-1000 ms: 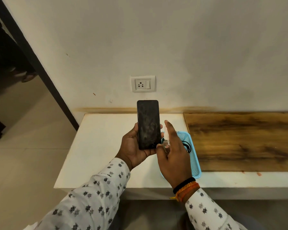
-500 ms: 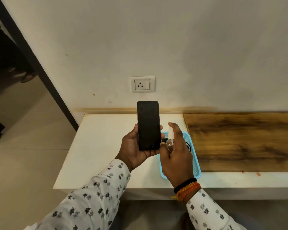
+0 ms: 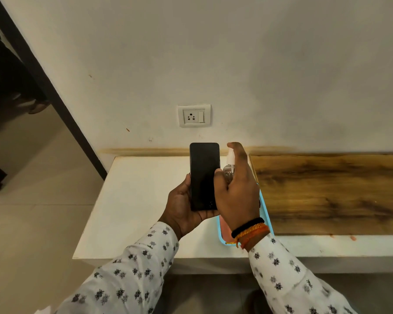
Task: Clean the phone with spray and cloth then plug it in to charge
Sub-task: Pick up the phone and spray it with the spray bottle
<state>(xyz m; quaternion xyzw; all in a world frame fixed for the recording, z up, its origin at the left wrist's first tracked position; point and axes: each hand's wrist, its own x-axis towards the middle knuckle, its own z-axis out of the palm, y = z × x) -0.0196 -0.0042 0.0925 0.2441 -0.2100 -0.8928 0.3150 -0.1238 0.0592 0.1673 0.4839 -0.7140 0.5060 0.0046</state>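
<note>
I am counting one phone [image 3: 204,176], one spray bottle [image 3: 229,165], one blue tray [image 3: 265,209] and one wall socket [image 3: 194,115]. My left hand [image 3: 183,206] is gripping the phone upright from its left side and bottom, dark screen facing me, held above the white part of the counter [image 3: 134,200]. My right hand [image 3: 236,193] is curling round the small clear bottle just beside the phone's right edge, with the forefinger lying over the white spray head; the nozzle seems to be pointing at the screen, though the fingers are hiding most of it. The tray is sitting under that hand, close to the counter's front edge and touching the wooden panel [image 3: 327,191] on its right; something pinkish is lying in its near end, and I cannot tell what. The counter's left end is dropping off to the tiled floor [image 3: 32,223], and the white surface to the left of the phone is giving room to move. The socket is sitting on the wall [image 3: 281,75] above the phone. A dark door frame [image 3: 45,80] is slanting down at the far left, well apart from both hands.
</note>
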